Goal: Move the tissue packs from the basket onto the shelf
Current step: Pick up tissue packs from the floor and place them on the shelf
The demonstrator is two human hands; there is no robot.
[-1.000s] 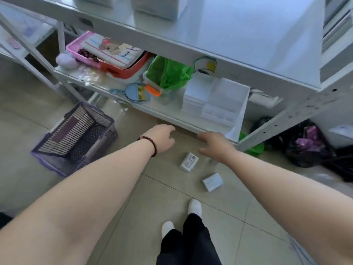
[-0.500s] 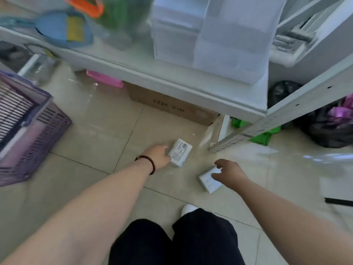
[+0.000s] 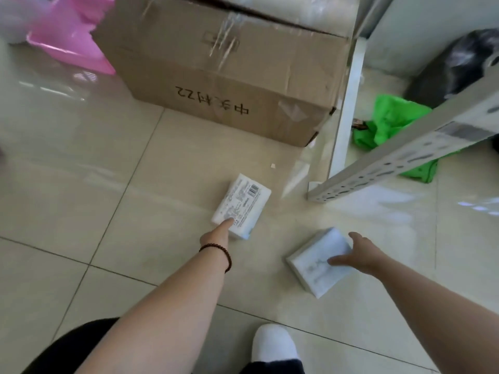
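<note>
Two white tissue packs lie on the tiled floor. The left pack [image 3: 241, 206] shows a printed label with a barcode; my left hand [image 3: 219, 234] touches its near corner, fingers around its near end, a dark bead bracelet on the wrist. The right pack [image 3: 318, 261] lies tilted nearer me; my right hand [image 3: 357, 255] rests spread over its right side, fingers apart, thumb at the far edge. Neither pack is lifted. The basket is out of view. Only a leg and a perforated rail of the shelf [image 3: 405, 155] show.
A taped cardboard box [image 3: 229, 68] stands on the floor under the shelf, just beyond the left pack. A pink plastic tub [image 3: 70, 36] sits at the far left, a green bag [image 3: 391, 122] and a black bag [image 3: 456, 63] at the right. My white-socked foot [image 3: 274, 344] is below.
The view has dropped closer to the floor; the basket has left the frame. Both hands have reached the packs: left on the labelled pack's corner, right spread over the other.
</note>
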